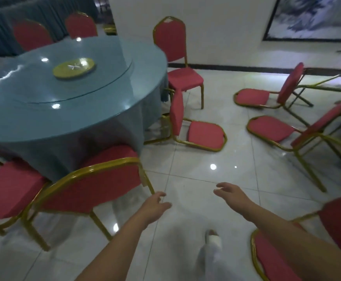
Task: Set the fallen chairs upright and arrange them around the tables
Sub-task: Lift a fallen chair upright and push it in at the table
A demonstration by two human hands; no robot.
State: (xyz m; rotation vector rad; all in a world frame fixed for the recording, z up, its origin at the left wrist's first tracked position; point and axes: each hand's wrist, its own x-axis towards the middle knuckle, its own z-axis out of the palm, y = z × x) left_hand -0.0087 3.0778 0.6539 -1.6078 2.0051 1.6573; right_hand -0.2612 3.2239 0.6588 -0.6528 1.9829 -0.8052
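Left hand (155, 205) and right hand (229, 194): both released, fingers spread, holding nothing, reaching over bare floor (196, 173). Upright chair (88, 185) tucked at near edge of round table (64, 110), ready for seating. Fallen chair (196, 130) on its back just off the table's right edge, likely next to lift; two fallen chairs (277, 126) further right, one at the bottom right corner.

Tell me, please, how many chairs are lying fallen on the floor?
4: one beside the table, two at right, one by the right arm. More may lie out of frame.
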